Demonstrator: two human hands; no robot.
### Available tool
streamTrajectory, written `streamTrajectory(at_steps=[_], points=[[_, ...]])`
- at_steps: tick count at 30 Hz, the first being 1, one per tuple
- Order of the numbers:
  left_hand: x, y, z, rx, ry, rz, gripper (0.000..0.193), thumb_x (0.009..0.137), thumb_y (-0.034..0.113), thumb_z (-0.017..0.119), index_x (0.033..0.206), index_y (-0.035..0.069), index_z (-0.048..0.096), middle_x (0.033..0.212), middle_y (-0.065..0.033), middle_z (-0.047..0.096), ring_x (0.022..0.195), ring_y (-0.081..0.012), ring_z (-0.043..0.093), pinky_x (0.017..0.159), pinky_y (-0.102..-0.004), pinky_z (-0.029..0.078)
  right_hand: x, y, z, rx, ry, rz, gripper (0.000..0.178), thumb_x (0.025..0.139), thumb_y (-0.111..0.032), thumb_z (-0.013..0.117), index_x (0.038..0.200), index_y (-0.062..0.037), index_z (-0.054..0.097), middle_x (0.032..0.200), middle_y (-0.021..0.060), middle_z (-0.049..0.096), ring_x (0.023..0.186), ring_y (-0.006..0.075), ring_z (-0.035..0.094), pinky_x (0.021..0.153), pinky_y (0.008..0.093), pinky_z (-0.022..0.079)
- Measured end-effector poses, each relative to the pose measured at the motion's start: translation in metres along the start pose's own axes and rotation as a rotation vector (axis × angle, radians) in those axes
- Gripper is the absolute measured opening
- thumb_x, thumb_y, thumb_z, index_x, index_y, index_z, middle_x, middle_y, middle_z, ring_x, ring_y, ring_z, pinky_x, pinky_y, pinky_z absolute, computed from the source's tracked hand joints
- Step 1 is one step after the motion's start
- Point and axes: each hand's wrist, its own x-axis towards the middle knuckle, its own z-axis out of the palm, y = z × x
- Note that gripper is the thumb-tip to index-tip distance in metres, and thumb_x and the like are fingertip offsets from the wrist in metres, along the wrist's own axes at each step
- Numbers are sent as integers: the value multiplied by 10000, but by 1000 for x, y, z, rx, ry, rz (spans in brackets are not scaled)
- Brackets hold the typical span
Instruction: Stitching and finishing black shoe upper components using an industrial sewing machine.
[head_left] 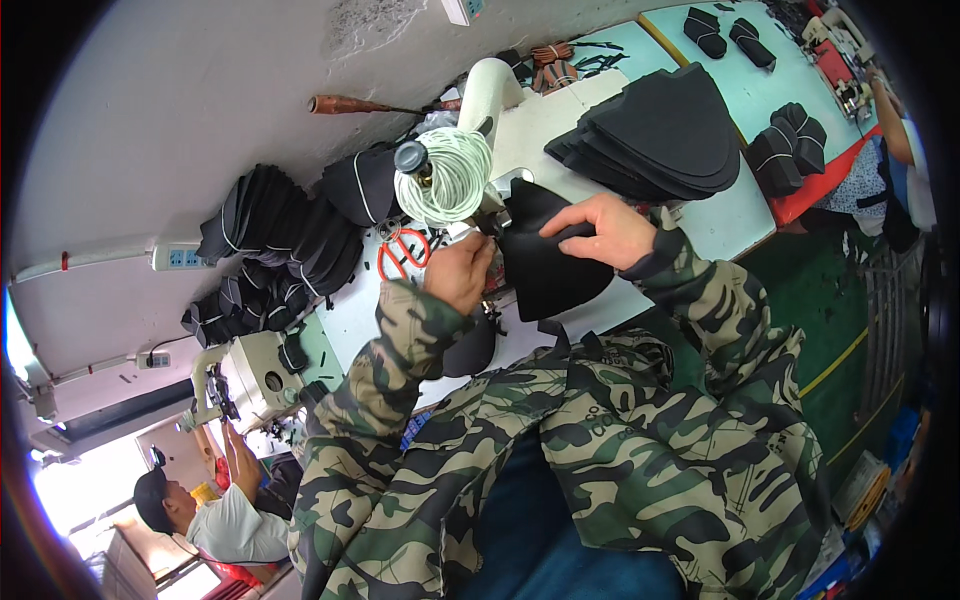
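Currently mid-stitch, by the look of it: left hand [462, 272] is closed, pinching the near edge of the black fabric panel [548, 262] close to the sewing machine [487, 100] head. Right hand [605, 230] lies flat on top of the panel, fingers spread, pressing rather than gripping. Panel sits on the white table [725, 225], directly in front of the person. Red-handled scissors [403, 252] lie just left of the left hand, a coil of white cord [450, 178] behind them. Stack of cut black panels [660, 135] farther right, bundled black pieces [270, 250] along the wall. Next move likely needs both hands steering the edge evenly.
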Motion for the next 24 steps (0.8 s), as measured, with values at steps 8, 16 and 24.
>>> streamTrajectory(at_steps=[8, 16, 24], points=[[-13, -7, -21, -1154, -742, -619, 307, 975, 308, 366, 951, 33, 502, 650, -54, 552, 423, -171, 576, 346, -223, 389, -35, -15, 39, -124, 334, -97, 271, 743, -27, 585, 1014, -20, 588, 928, 144, 632, 874, 270, 625, 787, 310, 473], [-29, -1, -26, -738, -601, -525, 458, 964, 273, 404, 1319, -14, 370, 847, -56, 565, 533, -163, 633, 377, -208, 393, -39, -13, 54, -189, 446, -48, 243, 740, -41, 609, 983, -36, 609, 886, 159, 645, 805, 303, 636, 713, 337, 492], [26, -18, -21, -713, -520, -772, 197, 885, 216, 514, 867, 41, 602, 499, 3, 492, 330, -69, 402, 292, -214, 250, -29, -14, 114, -271, 211, -137, 301, 778, -116, 597, 1079, -117, 615, 722, 190, 610, 619, 366, 592, 587, 401, 487]])
